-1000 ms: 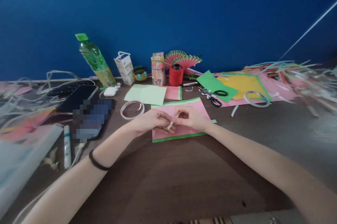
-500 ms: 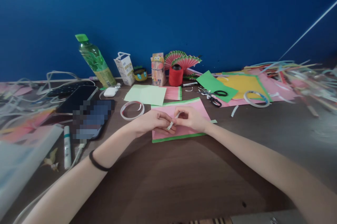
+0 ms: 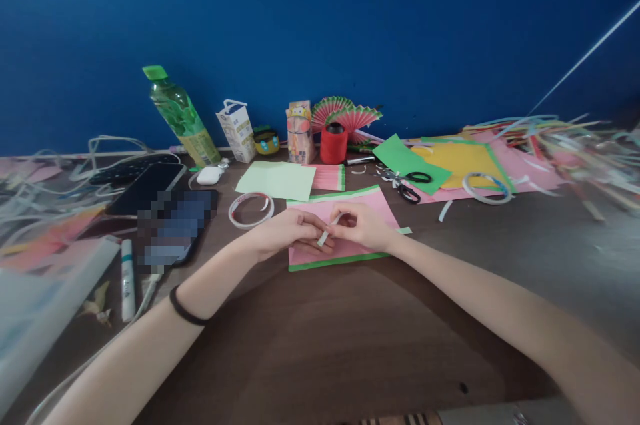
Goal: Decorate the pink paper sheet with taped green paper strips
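Note:
Both my hands are together over a pink sheet of paper (image 3: 367,208) with green borders along its top and bottom edges. A short white strip of tape (image 3: 323,238) lies across the fingers of my left hand (image 3: 295,230), with the thumb at its side. My right hand (image 3: 359,225) pinches the strip between thumb and forefinger; its upper end curls above them. A pale green strip (image 3: 406,230) pokes out beyond the sheet's right edge, by my right wrist. Just left of the sheet lies a roll of tape (image 3: 233,213).
Scissors (image 3: 410,194), a green sheet (image 3: 410,162) and a second tape roll (image 3: 466,186) lie to the right. Behind stand a leaning green bottle (image 3: 183,115), a carton (image 3: 239,133) and a red container (image 3: 333,145). A phone (image 3: 187,222) and a marker (image 3: 128,282) are at left.
The strip of tape has shifted and turned very slightly between my fingers. Otherwise my hands and the objects stay in place.

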Demonstrator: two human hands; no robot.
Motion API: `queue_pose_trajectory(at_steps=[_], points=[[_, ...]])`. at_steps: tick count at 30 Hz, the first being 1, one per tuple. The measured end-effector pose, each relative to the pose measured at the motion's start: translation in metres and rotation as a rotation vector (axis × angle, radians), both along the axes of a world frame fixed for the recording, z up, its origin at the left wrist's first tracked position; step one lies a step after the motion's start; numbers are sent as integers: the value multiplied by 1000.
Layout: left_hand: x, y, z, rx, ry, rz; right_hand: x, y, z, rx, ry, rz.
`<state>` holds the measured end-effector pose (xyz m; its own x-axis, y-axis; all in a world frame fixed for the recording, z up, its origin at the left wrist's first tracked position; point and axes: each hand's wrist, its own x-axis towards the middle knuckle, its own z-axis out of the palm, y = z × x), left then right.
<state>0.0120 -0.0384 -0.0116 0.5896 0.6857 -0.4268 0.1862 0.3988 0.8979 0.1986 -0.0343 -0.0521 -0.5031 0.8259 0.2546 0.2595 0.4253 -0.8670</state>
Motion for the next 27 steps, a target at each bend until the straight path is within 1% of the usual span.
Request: queue_pose_trajectory(at_steps=[4,11,17,27], points=[[2,0,0,7,5,3,-1,0,1,-2,-2,-5],[1,2,-5,55,21,-17,0,0,2,-55,2,-6],[-1,3,-7,49,4,-46,2,1,3,-153,91,33],[0,1,-5,48,-15,-57,2,1,5,-111,47,-8]])
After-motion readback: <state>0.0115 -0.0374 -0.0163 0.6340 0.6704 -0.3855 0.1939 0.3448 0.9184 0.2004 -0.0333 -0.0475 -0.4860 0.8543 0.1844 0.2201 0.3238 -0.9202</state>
